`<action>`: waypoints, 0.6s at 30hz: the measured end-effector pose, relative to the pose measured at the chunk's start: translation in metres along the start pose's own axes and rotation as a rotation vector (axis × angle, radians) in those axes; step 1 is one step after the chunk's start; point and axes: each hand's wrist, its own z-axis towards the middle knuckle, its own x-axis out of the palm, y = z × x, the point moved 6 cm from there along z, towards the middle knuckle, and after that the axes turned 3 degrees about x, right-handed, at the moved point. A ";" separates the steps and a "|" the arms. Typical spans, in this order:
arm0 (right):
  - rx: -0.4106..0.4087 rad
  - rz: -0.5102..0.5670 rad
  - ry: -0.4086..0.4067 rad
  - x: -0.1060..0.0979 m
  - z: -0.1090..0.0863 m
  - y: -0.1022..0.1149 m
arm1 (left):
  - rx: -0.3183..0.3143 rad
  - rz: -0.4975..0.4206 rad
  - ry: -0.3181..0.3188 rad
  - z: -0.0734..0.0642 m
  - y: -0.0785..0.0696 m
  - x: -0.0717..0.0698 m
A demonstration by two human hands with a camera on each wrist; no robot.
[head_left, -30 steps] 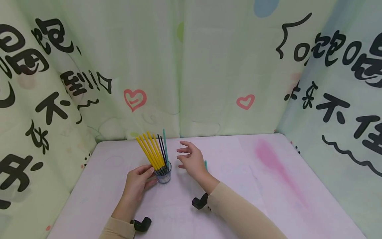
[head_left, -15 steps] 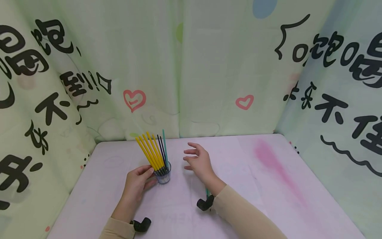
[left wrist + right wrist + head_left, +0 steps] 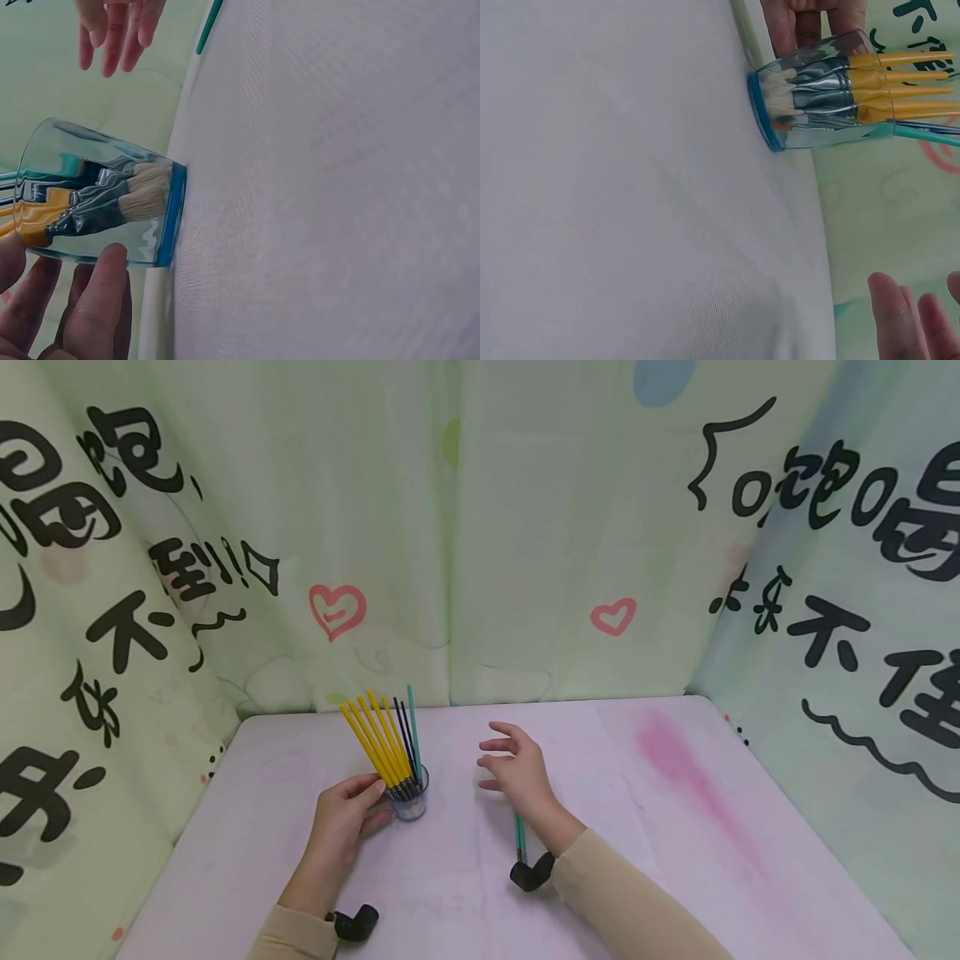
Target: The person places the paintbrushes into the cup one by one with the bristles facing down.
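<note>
A small clear glass (image 3: pixel 410 810) with a blue base stands upright on the table, holding several paintbrushes bristles down. Yellow-handled brushes (image 3: pixel 372 739) lean left in it, beside dark thin handles and one teal handle (image 3: pixel 415 727). My left hand (image 3: pixel 347 818) holds the glass from its left side, thumb near the rim; in the left wrist view its fingers (image 3: pixel 97 307) lie along the glass wall. To the right of the glass hovers my right hand (image 3: pixel 521 772), fingers spread and relaxed, holding nothing. Below its wrist lies a teal brush (image 3: pixel 520 837), partly covered by the wrist camera.
The pale pink table (image 3: pixel 652 877) reaches back to a light green curtain (image 3: pixel 525 527) printed with hearts and black characters. Curtain panels also close in both sides. A black wrist camera (image 3: pixel 356 924) sits at the left cuff, another (image 3: pixel 531 872) at the right.
My right hand has drawn away to the right from the glass, fingers still loose, uncovering more of the teal brush on the table. The left hand and the glass have stayed in place.
</note>
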 end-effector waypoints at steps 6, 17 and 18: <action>0.013 -0.009 -0.016 -0.007 0.000 -0.003 | -0.006 0.010 -0.005 0.001 0.001 -0.001; 0.035 -0.089 -0.053 -0.027 -0.004 -0.007 | 0.002 0.015 -0.004 0.001 0.001 -0.001; 0.036 -0.106 -0.058 -0.029 -0.005 -0.008 | 0.004 0.012 -0.002 0.001 0.001 -0.001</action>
